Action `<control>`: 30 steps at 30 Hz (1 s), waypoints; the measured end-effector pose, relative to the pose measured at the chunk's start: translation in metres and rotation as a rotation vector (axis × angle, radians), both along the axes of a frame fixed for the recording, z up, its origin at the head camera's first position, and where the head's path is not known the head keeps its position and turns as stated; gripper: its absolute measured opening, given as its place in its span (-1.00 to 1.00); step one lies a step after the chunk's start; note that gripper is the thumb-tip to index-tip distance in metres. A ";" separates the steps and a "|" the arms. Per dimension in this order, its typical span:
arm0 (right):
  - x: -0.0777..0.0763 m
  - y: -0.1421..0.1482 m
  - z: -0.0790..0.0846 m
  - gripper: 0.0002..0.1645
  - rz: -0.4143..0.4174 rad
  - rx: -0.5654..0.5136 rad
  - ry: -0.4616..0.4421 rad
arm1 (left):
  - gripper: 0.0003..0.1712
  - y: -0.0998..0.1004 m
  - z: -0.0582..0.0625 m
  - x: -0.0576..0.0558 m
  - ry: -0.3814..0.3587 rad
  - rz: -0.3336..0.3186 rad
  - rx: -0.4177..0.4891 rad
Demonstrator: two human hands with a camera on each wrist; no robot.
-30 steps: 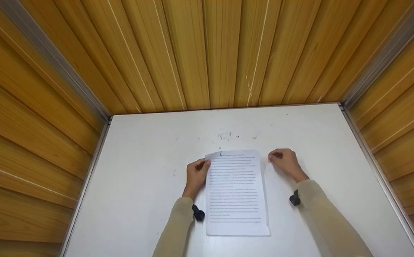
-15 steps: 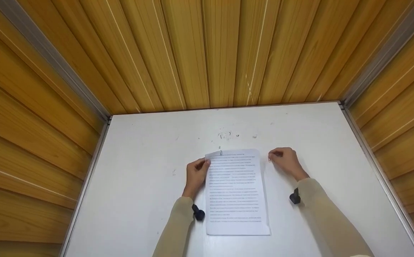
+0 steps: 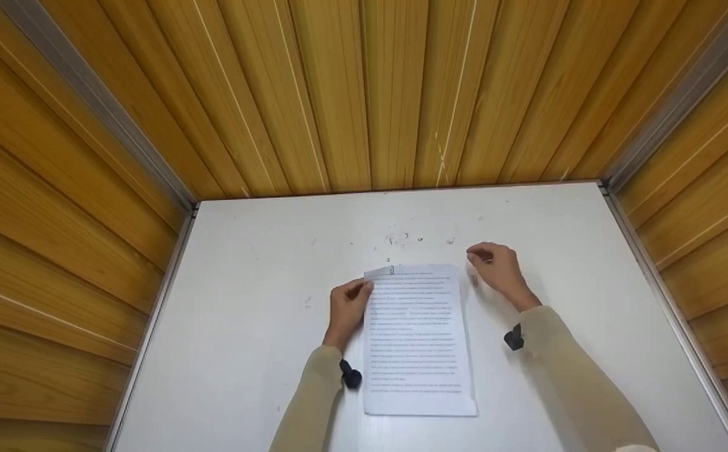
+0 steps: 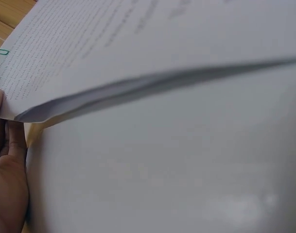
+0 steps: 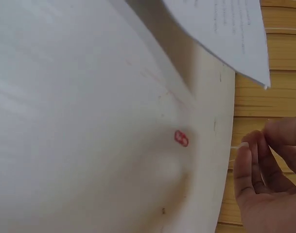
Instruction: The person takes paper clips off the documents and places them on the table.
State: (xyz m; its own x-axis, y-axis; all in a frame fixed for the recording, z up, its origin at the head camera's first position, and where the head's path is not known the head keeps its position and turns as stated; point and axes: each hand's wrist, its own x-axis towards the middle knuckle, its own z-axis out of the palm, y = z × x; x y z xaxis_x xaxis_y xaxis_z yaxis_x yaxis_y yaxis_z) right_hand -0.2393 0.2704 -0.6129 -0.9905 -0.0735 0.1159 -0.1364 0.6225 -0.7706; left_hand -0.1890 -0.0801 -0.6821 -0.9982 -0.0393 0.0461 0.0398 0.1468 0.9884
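Note:
Several stapled-looking sheets of printed paper (image 3: pixel 411 339) lie in a stack on the white table, in the head view. At their upper left corner my left hand (image 3: pixel 347 307) pinches the edge, thumb on top. A green paper clip (image 4: pixel 3 51) sits on the top edge of the stack, near a folded corner; in the head view this clip (image 3: pixel 392 270) looks dark. My right hand (image 3: pixel 496 270) hovers right of the sheets, fingers loosely curled, with nothing seen between them. Below its fingertips a small red looped paper clip (image 5: pixel 181 138) appears on the table.
The white table (image 3: pixel 245 314) bears small dark marks (image 3: pixel 396 239) beyond the paper. Wood-patterned walls (image 3: pixel 364 94) enclose its back and sides. A small black device (image 3: pixel 351 378) is at the left wrist, another black device (image 3: pixel 514 339) at the right.
My right hand has moved up and away from the red paper clip, which was at its fingertips and now stays behind. The left hand keeps its hold on the paper.

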 end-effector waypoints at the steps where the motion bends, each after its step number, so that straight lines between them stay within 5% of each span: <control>1: 0.000 -0.004 0.003 -0.78 0.008 -0.005 0.018 | -0.72 0.000 -0.001 0.001 0.000 -0.001 -0.001; 6: 0.002 -0.028 0.012 -0.82 0.069 0.009 0.108 | -0.72 0.001 -0.003 0.006 -0.021 0.010 -0.003; 14: 0.006 -0.068 0.018 -0.79 0.195 0.197 0.245 | -0.72 0.002 -0.004 0.007 -0.009 0.030 0.006; 24: 0.008 -0.108 0.004 -0.82 0.318 0.298 0.533 | -0.73 0.001 -0.003 0.005 -0.006 0.022 -0.003; 30: 0.009 -0.126 -0.006 -0.83 0.363 0.345 0.589 | -0.72 0.001 -0.004 0.003 0.006 0.021 0.023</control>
